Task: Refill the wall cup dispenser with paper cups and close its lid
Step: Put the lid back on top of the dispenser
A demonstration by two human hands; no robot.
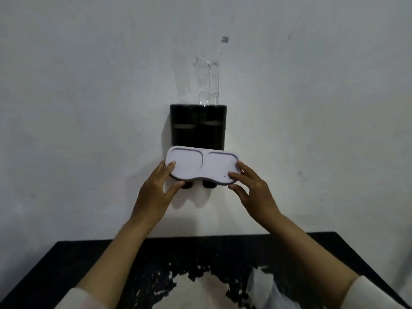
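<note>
A black two-tube cup dispenser (198, 126) hangs on the white wall, its top open. A clear plastic sleeve (208, 83) sticks up out of its right tube. Pale discs show inside both tubes. I hold the white, figure-eight shaped lid (201, 165) in front of the dispenser's lower part, tilted toward me. My left hand (156, 192) grips its left end, thumb on top. My right hand (254, 190) grips its right end. Two dark outlets (197, 184) peek out below the lid.
A black table (89, 264) with worn, chipped paint stands below against the wall. A crumpled clear plastic bag (265, 286) lies on it at the lower right. White sleeves cover my forearms at the frame's bottom corners.
</note>
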